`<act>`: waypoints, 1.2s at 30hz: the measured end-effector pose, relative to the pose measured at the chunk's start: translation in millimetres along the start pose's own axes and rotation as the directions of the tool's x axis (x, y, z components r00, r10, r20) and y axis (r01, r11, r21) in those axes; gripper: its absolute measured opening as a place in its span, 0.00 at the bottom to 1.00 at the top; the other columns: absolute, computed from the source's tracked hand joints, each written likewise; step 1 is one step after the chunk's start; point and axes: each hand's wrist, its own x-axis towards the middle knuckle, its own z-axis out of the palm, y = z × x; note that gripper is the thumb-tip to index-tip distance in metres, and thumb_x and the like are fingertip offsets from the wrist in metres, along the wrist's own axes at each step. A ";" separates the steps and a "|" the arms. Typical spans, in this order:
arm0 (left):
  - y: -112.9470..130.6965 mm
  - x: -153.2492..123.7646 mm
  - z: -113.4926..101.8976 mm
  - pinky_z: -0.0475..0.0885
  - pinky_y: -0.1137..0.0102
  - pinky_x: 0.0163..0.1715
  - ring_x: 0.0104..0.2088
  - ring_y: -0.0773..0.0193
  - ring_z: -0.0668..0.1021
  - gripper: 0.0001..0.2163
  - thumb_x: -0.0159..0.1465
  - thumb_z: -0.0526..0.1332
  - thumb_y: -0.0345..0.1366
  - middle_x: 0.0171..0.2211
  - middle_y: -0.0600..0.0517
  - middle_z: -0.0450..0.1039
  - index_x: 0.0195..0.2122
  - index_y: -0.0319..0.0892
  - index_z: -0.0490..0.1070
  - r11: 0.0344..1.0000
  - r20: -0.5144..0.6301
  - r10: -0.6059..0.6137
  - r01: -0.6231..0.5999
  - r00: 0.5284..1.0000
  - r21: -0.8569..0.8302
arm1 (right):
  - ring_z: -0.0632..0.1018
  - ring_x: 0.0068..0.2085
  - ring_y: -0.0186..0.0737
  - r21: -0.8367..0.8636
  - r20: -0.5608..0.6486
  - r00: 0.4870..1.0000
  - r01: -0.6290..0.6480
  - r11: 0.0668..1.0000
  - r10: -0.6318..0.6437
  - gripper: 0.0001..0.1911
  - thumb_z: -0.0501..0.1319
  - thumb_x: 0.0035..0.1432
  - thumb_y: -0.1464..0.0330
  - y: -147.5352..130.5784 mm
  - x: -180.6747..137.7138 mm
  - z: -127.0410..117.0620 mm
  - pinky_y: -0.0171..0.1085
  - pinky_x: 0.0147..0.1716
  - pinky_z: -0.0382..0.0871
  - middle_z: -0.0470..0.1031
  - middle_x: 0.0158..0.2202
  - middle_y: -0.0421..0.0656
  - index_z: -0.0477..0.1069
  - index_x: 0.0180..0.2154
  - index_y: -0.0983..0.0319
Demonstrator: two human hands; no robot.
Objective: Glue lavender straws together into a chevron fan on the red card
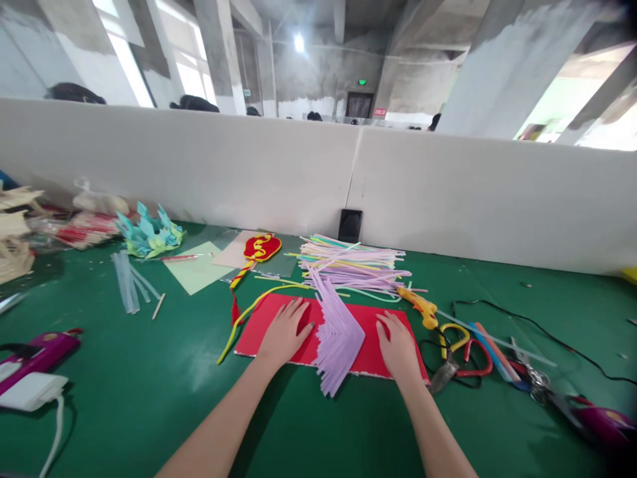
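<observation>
2 open-fingered palms, left hand (286,332) and right hand (398,343), on smooth red sheet (252,338).

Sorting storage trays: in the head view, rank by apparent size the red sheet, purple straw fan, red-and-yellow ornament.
1. red sheet
2. purple straw fan
3. red-and-yellow ornament, though it lies farther back

Left hand (286,335), right hand (398,345) bare; forearms bare right to frame edge.
</observation>
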 end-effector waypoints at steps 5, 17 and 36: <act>-1.5 1.1 1.2 0.55 0.57 0.61 0.63 0.55 0.59 0.23 0.65 0.50 0.43 0.63 0.45 0.57 0.60 0.42 0.60 1.000 0.012 -0.011 0.011 1.000 -0.011 | 0.79 0.36 0.44 0.185 0.086 0.992 -0.112 0.976 0.097 0.18 0.52 0.59 0.58 -17.8 45.6 4.3 0.44 0.37 0.73 0.79 0.35 0.48 0.72 0.41 0.62; 1.0 1.6 0.0 0.55 0.57 0.61 0.63 0.53 0.59 0.23 0.66 0.50 0.43 0.63 0.44 0.56 0.60 0.40 0.60 0.999 0.041 -0.011 0.010 0.999 0.031 | 0.75 0.44 0.44 0.054 0.050 0.982 -0.182 0.982 0.180 0.17 0.53 0.63 0.62 -25.2 103.0 38.8 0.46 0.41 0.71 0.72 0.46 0.50 0.68 0.48 0.66; 4.2 2.0 -0.2 0.55 0.56 0.61 0.63 0.54 0.59 0.22 0.66 0.51 0.40 0.63 0.45 0.56 0.60 0.40 0.60 0.996 0.041 -0.025 0.021 0.999 0.084 | 0.74 0.46 0.41 -0.595 0.401 0.883 0.455 0.662 -0.246 0.14 0.56 0.62 0.64 -59.4 137.4 23.3 0.45 0.44 0.70 0.71 0.49 0.46 0.68 0.49 0.62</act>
